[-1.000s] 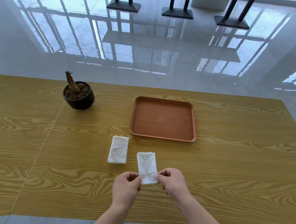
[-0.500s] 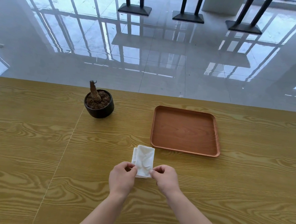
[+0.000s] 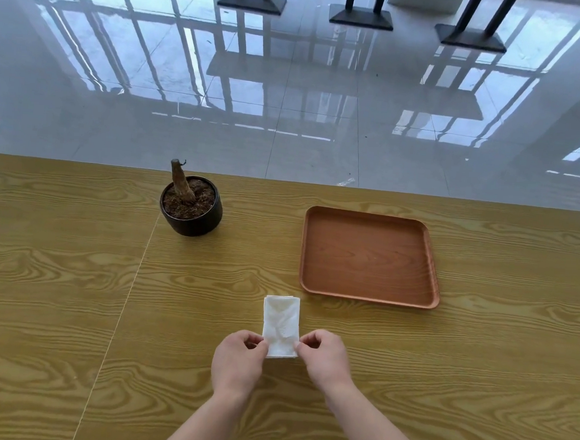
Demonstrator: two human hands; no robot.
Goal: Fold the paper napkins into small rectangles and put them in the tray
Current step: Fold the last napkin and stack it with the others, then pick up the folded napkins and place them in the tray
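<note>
Napkin [image 3: 280,322] first, at its near end: the left hand [image 3: 237,364] pinches the near left corner between thumb and curled forefinger, and the right hand [image 3: 323,359] pinches the near right corner the same way. The other fingers are tucked in. The napkin is a narrow white rectangle, already folded, and lies on the table [image 3: 69,307] nearer the person than the tray [image 3: 369,298]. It sits just off the tray's near left corner and does not touch it. A thin extra edge shows along its far end (whether that is a second napkin underneath, I cannot tell).

It looks very light, soft and limp, and it will probably spring open or sag if lifted by one corner. Taking it by both near corners, or across the folded thickness, seems the safer hold, with gentle pressure, since thin paper tears easily.

The tray holds nothing. Left of the tray and a little farther off stands a dark plant pot [image 3: 192,220]. Beyond the tray lies a glossy tiled floor [image 3: 290,99].
</note>
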